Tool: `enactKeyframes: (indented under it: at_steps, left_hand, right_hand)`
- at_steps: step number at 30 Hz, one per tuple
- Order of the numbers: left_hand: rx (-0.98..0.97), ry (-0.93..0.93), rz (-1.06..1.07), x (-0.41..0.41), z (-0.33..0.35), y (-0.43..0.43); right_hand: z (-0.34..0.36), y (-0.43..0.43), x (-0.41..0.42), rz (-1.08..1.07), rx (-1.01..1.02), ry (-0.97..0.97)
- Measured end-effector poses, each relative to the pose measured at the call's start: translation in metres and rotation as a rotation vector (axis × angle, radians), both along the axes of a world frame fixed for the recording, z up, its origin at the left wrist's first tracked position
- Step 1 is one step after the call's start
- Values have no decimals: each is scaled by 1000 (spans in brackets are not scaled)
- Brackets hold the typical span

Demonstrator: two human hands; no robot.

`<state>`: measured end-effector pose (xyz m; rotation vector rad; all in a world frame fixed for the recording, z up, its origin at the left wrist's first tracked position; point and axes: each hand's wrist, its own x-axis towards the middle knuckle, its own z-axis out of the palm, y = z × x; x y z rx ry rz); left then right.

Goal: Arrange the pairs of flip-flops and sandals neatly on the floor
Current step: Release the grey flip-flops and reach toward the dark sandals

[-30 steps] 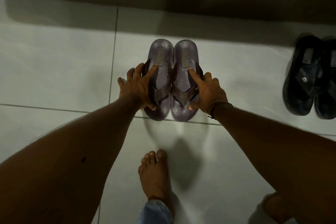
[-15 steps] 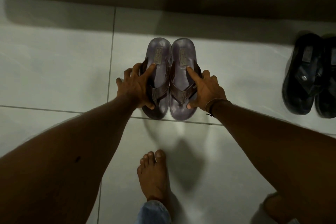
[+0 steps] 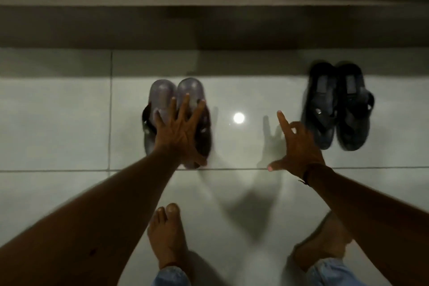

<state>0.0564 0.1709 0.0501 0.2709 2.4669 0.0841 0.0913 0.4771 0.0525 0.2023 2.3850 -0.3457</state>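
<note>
The floor (image 3: 58, 123) is pale glossy tile with dark grout lines; a dark step or ledge (image 3: 209, 25) runs across the far side, and a round light reflection (image 3: 238, 118) shows on the tile.

The purple pair (image 3: 176, 100) lies side by side on the floor, soles touching along the inner edges, heels toward the ledge and toes near the cross grout line. The straps are dark. The frame is motion-blurred, so strap detail is unclear.

The left hand (image 3: 180, 132) is over the purple pair, palm down, fingers (image 3: 184, 104) spread flat and straight. It grips nothing. Whether the palm touches the straps cannot be told.

The black pair (image 3: 336, 104) lies well to the right, also side by side and touching, parallel to the purple pair, close to the ledge.

The right hand (image 3: 298, 146) is between the two pairs, just beside the black pair. It is empty and loosely splayed: index finger and thumb extended, remaining fingers curled. A dark band (image 3: 307, 175) circles the wrist.

Two bare feet stand on the near tile: left foot (image 3: 166, 237), right foot (image 3: 322, 241), with denim cuffs (image 3: 171, 276) at the ankles.
</note>
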Motion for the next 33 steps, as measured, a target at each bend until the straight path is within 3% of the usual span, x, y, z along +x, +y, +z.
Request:
enactKeyframes:
  at_steps: [8, 14, 17, 33]
  left_hand:
    - [142, -68, -35, -39, -25, 212]
    - [160, -66, -50, -62, -58, 318]
    - [130, -68, -36, -66, -71, 340]
    - [127, -56, 43, -13, -75, 347]
  right_hand:
    - [1, 198, -20, -62, 301, 111]
    - [-34, 262, -59, -108, 134, 34]
    - [-50, 271, -66, -89, 40, -4]
    - [-67, 275, -27, -13, 21, 34]
